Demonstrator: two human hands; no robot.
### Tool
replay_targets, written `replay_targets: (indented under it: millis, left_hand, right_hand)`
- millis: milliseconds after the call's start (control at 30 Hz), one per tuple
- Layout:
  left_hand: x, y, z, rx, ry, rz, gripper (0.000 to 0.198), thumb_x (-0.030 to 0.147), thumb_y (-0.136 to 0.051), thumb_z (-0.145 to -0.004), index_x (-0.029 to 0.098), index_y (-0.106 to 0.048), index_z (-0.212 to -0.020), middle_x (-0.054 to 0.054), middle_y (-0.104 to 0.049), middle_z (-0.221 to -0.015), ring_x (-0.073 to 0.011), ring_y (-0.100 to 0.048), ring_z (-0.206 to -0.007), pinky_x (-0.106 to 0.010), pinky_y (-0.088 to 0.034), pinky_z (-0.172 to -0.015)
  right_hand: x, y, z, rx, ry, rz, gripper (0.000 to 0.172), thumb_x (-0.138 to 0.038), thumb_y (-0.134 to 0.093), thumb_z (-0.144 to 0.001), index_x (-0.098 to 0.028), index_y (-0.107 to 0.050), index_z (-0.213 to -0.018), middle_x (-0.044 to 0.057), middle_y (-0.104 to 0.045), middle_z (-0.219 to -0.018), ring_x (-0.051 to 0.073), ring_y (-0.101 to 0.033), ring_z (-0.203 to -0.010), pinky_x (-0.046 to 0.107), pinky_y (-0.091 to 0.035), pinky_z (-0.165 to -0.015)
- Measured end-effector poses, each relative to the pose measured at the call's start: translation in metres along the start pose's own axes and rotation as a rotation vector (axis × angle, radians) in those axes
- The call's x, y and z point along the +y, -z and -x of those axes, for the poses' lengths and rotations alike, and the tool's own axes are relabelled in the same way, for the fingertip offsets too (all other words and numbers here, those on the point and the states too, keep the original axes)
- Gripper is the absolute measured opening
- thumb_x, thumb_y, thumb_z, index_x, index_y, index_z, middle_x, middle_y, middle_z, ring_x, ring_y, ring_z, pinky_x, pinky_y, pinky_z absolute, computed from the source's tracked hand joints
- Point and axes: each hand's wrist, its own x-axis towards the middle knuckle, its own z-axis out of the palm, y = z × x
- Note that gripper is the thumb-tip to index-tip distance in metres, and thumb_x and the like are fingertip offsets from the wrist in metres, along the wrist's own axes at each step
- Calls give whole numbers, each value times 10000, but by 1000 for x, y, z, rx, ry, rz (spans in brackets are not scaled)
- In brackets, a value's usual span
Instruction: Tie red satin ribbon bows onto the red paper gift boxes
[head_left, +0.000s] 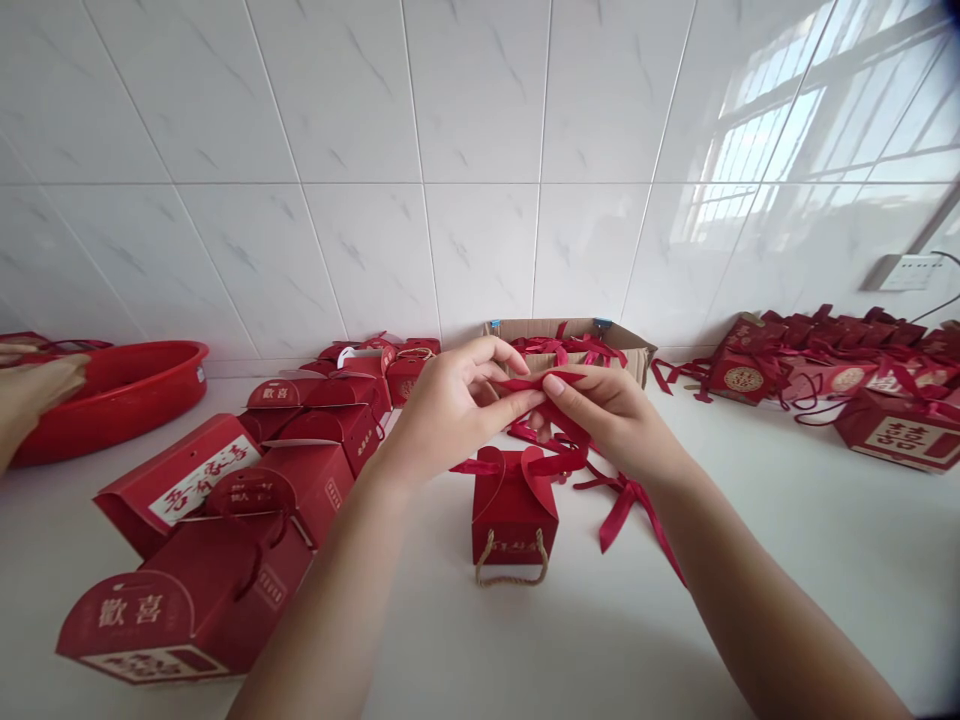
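Note:
Both of my hands meet above a small red gift box (514,500) standing on the white table. My left hand (472,390) pinches a red ribbon (564,422) between thumb and fingers. My right hand (600,405) grips the same ribbon, its thumb against the left fingertips. Below them the box stands upright, with curved flaps at its top and a twisted rope handle (514,580) hanging down its front. Red ribbon ends stick out on either side of the box top. Part of the ribbon is hidden by my fingers.
Several red gift boxes (195,580) crowd the left side; more boxes (817,370) line the right. A cardboard box (637,352) of ribbons stands behind my hands, with loose ribbons (626,500) nearby. Another person's hand (37,395) reaches over a red basin (150,395).

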Motion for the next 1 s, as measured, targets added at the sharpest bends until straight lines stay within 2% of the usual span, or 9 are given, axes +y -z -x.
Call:
replay_targets:
  millis: [133, 200, 367, 500, 633, 733, 1000]
  left_hand:
    - [-3, 7, -2, -203, 150, 131, 241, 248, -581, -831, 200, -510, -1056, -21, -671, -795, -183, -661, -801, -344, -507, -758]
    - [-7, 11, -5, -223, 215, 183, 266, 201, -541, -838, 190, -480, -1097, -13, -653, -791, -179, -656, -812, -374, -481, -815]
    - [-18, 13, -11, -140, 349, 237, 229, 166, -540, -785, 184, -481, -1005, 15, -594, -722, -186, -641, -751, -394, -454, -790]
    - [-21, 11, -14, -94, 402, 289, 161, 173, -542, -762, 184, -482, -911, 25, -560, -663, -158, -601, -667, -337, -431, -706]
    - [-23, 12, -16, -16, 399, 244, 135, 182, -564, -748, 184, -502, -868, 40, -519, -612, -122, -523, -632, -282, -379, -644]
    - [-24, 13, -17, 26, 384, 238, 118, 213, -582, -758, 185, -519, -854, 47, -503, -578, -121, -499, -643, -288, -377, -665]
    - [-22, 13, -15, -27, 308, 261, 206, 378, -551, -830, 176, -581, -855, -18, -642, -677, -173, -606, -750, -336, -425, -777]
  right_hand:
    - [10, 0, -6, 48, 31, 37, 284, -381, -499, -913, -165, -679, -868, 39, -664, -760, 150, -629, -732, 295, -523, -717]
    - [13, 3, -7, 40, 69, 143, 276, -359, -478, -926, -168, -670, -878, 44, -665, -786, 161, -632, -771, 302, -517, -735]
    - [15, 11, -5, -63, 333, 627, 229, -190, -438, -935, -180, -661, -986, 63, -653, -929, 164, -609, -853, 286, -500, -728]
    - [21, 11, -4, -55, 488, 807, 284, -110, -396, -926, -184, -632, -1064, 78, -640, -996, 174, -591, -878, 306, -504, -721]
    - [26, 11, -5, -46, 537, 908, 319, -88, -369, -926, -195, -632, -1070, 80, -639, -1013, 188, -586, -913, 339, -508, -756]
    - [26, 12, -6, -41, 552, 940, 313, -83, -375, -924, -183, -636, -1065, 87, -642, -1009, 188, -588, -904, 345, -514, -764]
    - [29, 13, -7, -1, 550, 974, 320, -82, -385, -919, -186, -640, -1081, 86, -645, -1008, 192, -595, -894, 364, -517, -786]
